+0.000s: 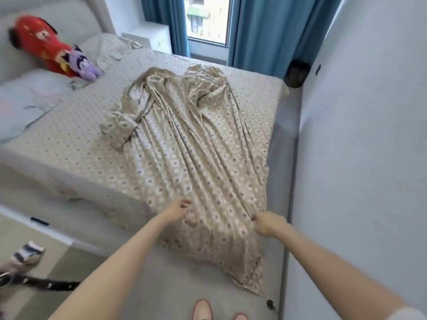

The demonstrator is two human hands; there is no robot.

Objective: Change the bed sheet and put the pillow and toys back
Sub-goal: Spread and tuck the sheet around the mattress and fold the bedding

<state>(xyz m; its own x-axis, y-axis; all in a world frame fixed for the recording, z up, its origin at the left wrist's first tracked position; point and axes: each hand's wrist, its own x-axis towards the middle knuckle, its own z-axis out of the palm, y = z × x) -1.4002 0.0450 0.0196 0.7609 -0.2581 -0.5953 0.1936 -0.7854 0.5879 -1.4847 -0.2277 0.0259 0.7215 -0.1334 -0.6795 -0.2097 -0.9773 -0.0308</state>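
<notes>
On the bed [69, 139], left hand [179, 207] and right hand [265, 222] pinch the beige sheet [184, 139].

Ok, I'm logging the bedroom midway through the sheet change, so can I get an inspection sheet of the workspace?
surface: bed covered in a pale dotted cover.
job's things: beige diamond-patterned sheet bunched lengthwise, spilling over the foot; red plush toy and purple plush toy by the headboard; pale pillow at left.
clutter: black strap and striped cloth at lower left.
grips: right hand pinches a sheet fold; left hand over the sheet, hold unclear.
cables: nothing seen.
surroundings: blue curtains, window, dark basket in the corner.
</notes>
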